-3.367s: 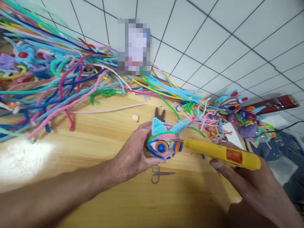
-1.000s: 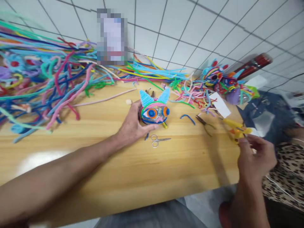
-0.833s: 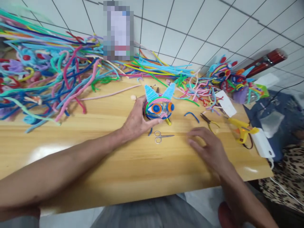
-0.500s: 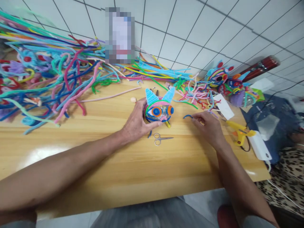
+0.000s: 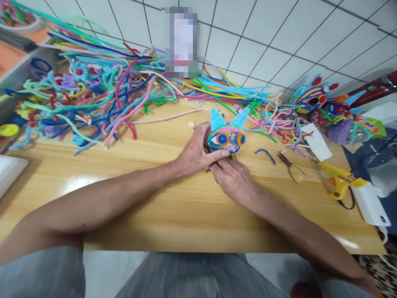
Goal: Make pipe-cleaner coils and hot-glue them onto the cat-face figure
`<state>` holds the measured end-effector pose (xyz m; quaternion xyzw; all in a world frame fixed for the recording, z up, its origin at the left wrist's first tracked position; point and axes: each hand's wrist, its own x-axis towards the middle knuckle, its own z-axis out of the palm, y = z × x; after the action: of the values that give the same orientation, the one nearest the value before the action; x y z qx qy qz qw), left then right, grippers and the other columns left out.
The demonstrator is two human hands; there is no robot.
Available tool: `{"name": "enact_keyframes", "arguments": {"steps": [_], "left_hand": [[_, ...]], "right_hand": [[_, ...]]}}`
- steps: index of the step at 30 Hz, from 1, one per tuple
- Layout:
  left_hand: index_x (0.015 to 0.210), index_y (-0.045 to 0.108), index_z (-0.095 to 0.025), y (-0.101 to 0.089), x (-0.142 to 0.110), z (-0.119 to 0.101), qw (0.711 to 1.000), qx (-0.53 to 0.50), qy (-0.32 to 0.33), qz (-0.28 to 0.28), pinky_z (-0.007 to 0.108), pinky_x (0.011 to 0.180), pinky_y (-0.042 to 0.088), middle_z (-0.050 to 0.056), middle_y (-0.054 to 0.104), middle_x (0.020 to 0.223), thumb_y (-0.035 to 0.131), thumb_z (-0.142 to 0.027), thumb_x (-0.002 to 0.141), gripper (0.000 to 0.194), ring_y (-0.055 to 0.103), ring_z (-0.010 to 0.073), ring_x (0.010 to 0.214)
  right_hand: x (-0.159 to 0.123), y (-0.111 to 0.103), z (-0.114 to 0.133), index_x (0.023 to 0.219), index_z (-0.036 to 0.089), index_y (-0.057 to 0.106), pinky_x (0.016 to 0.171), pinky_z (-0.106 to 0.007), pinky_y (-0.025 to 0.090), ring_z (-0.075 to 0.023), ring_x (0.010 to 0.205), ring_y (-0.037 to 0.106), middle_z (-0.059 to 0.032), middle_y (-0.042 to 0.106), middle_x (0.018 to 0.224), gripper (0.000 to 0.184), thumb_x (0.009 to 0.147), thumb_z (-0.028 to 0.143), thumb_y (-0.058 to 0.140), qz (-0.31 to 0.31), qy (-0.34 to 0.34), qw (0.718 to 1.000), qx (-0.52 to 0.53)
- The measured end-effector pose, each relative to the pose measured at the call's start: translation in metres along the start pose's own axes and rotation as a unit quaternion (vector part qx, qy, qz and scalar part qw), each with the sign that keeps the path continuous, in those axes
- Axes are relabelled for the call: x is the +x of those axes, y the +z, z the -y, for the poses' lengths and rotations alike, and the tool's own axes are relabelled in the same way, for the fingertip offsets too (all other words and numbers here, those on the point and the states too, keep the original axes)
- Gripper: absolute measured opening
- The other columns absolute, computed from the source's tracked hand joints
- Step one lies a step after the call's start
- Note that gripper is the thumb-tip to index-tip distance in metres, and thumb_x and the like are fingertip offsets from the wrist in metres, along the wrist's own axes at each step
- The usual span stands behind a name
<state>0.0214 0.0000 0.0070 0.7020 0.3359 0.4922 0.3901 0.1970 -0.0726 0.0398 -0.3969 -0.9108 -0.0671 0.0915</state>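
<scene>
My left hand (image 5: 195,151) is closed around a cat-face craft (image 5: 225,138) made of coloured pipe cleaners, with pointed light-blue ears and blue-and-orange eyes. The thumb lies along its lower edge. Just below the craft, my right hand (image 5: 232,178) rests low over the table with its fingers curled together. Its fingertips are partly hidden near the left thumb, so what they hold, if anything, does not show. A small blue bit (image 5: 209,169) peeks out beside them. Right of the craft lies a short, bent dark-blue pipe cleaner (image 5: 265,154).
A tangle of pipe cleaners (image 5: 93,99) spreads over the left and back of the table (image 5: 173,215). On the right are pliers (image 5: 291,167), a yellow glue gun (image 5: 339,180) and a white power strip (image 5: 370,203). Finished crafts (image 5: 313,99) stand at the back right. A phone (image 5: 181,45) leans on the wall.
My right hand has left the bent blue pipe cleaner on the table and moved left, below the craft. It now covers the small scissors' place. The camera view has shifted left.
</scene>
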Motion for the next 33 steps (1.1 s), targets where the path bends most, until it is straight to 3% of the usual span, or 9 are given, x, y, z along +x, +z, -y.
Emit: {"name": "enact_keyframes", "arguments": {"steps": [3, 6, 9, 12, 17, 20, 23, 28, 33], "left_hand": [[0.142, 0.047, -0.018, 0.001, 0.000, 0.001, 1.000, -0.013, -0.001, -0.001, 0.052, 0.117, 0.047, 0.018, 0.057, 0.142, 0.084, -0.055, 0.084, 0.078, 0.056, 0.0342, 0.136], [0.143, 0.047, -0.018, 0.001, 0.000, 0.001, 1.000, -0.020, -0.001, 0.000, 0.053, 0.116, 0.047, 0.018, 0.058, 0.141, 0.084, -0.056, 0.083, 0.080, 0.057, 0.0345, 0.135], [0.141, 0.048, -0.018, 0.000, 0.000, -0.001, 1.000, -0.020, -0.007, 0.000, 0.053, 0.115, 0.048, 0.019, 0.059, 0.141, 0.086, -0.055, 0.082, 0.079, 0.058, 0.0343, 0.134], [0.142, 0.048, -0.018, 0.000, 0.000, -0.004, 0.999, -0.029, -0.019, -0.003, 0.052, 0.115, 0.048, 0.018, 0.059, 0.140, 0.086, -0.052, 0.083, 0.078, 0.058, 0.0334, 0.134], [0.143, 0.048, -0.019, 0.001, 0.000, -0.006, 0.999, -0.041, -0.029, 0.000, 0.054, 0.115, 0.049, 0.017, 0.061, 0.139, 0.086, -0.053, 0.083, 0.078, 0.059, 0.0340, 0.133], [0.143, 0.047, -0.020, 0.001, 0.000, -0.005, 0.999, -0.041, -0.031, 0.003, 0.054, 0.114, 0.050, 0.017, 0.061, 0.138, 0.085, -0.051, 0.083, 0.078, 0.060, 0.0336, 0.131], [0.144, 0.046, -0.021, 0.000, 0.000, -0.005, 0.999, -0.040, -0.024, 0.008, 0.054, 0.114, 0.051, 0.017, 0.060, 0.140, 0.085, -0.049, 0.084, 0.076, 0.060, 0.0334, 0.132], [0.145, 0.045, -0.020, -0.001, -0.001, -0.008, 0.999, -0.040, -0.025, 0.010, 0.054, 0.116, 0.050, 0.019, 0.058, 0.145, 0.085, -0.046, 0.086, 0.076, 0.059, 0.0335, 0.136], [0.143, 0.047, -0.022, -0.002, -0.001, -0.009, 0.999, -0.025, -0.024, 0.005, 0.054, 0.115, 0.051, 0.017, 0.059, 0.143, 0.085, -0.048, 0.085, 0.074, 0.060, 0.0338, 0.133]], "right_hand": [[0.002, 0.008, 0.002, 0.113, 0.017, 0.073, 0.078, -0.041, 0.054, -0.0282, 0.091, 0.068, -0.0131, 0.073, 0.103, 0.028, 0.100, 0.007, 0.050, -0.002, 0.016, 0.999, 0.032], [-0.004, 0.002, 0.007, 0.099, 0.021, 0.068, 0.074, -0.039, 0.055, -0.0251, 0.085, 0.068, -0.0088, 0.070, 0.096, 0.022, 0.102, 0.011, 0.049, 0.000, 0.039, 0.995, 0.093], [-0.012, -0.024, 0.008, 0.100, 0.024, 0.062, 0.074, -0.034, 0.057, -0.0198, 0.085, 0.069, -0.0037, 0.070, 0.094, 0.017, 0.105, 0.014, 0.050, -0.042, 0.070, 0.978, 0.191], [-0.017, -0.060, 0.000, 0.110, 0.027, 0.063, 0.078, -0.031, 0.057, -0.0172, 0.090, 0.070, -0.0012, 0.071, 0.098, 0.015, 0.104, 0.015, 0.056, -0.108, 0.127, 0.944, 0.285], [-0.016, -0.097, -0.025, 0.114, 0.032, 0.073, 0.076, -0.033, 0.058, -0.0180, 0.087, 0.071, -0.0009, 0.074, 0.104, 0.016, 0.103, 0.024, 0.064, -0.137, 0.198, 0.916, 0.320], [-0.007, -0.098, -0.039, 0.112, 0.033, 0.075, 0.079, -0.036, 0.059, -0.0202, 0.087, 0.072, -0.0007, 0.076, 0.100, 0.014, 0.101, 0.029, 0.069, -0.172, 0.210, 0.924, 0.269], [0.009, -0.093, -0.051, 0.104, 0.031, 0.076, 0.081, -0.039, 0.058, -0.0216, 0.088, 0.071, -0.0016, 0.075, 0.095, 0.010, 0.102, 0.029, 0.066, -0.195, 0.180, 0.943, 0.200], [0.033, -0.086, -0.065, 0.100, 0.029, 0.074, 0.081, -0.038, 0.055, -0.0213, 0.089, 0.068, -0.0021, 0.072, 0.091, 0.011, 0.102, 0.026, 0.064, -0.193, 0.133, 0.961, 0.150], [0.038, -0.077, -0.068, 0.104, 0.028, 0.073, 0.082, -0.037, 0.054, -0.0211, 0.092, 0.068, -0.0023, 0.072, 0.093, 0.015, 0.103, 0.020, 0.060, -0.183, 0.113, 0.965, 0.148]]}}
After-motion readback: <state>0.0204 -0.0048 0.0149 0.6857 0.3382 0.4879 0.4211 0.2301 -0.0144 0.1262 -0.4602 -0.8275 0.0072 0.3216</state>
